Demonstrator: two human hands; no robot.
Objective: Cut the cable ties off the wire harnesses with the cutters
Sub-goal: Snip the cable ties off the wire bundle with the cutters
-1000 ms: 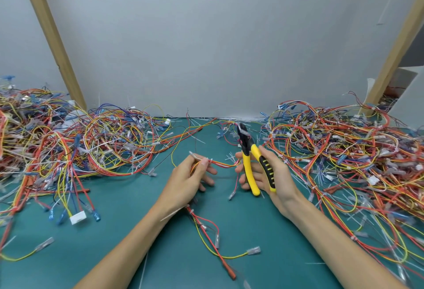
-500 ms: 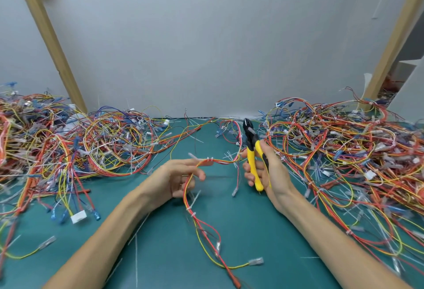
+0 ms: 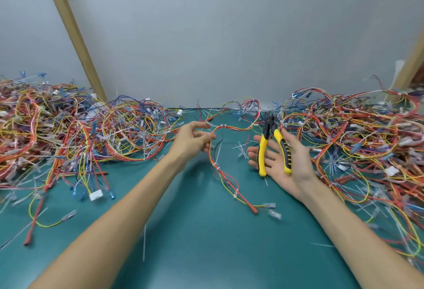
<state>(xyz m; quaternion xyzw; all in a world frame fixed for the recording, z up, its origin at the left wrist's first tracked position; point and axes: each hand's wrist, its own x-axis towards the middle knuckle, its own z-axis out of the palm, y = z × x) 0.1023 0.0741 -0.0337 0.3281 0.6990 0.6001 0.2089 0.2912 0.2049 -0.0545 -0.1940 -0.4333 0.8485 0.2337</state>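
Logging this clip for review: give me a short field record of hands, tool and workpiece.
Left hand: pinches red-and-yellow wire harness, its tail on the green mat
Right hand: palm up, fingers straight, yellow-handled cutters lying across it, handles spread
Cable tie: white, on harness near left fingertips, uncut
Surroundings: left harness pile, right harness pile

Two hands are showing, left hand and right hand. One pair of cutters, one held harness and two harness heaps, left heap and right heap, are lying here.
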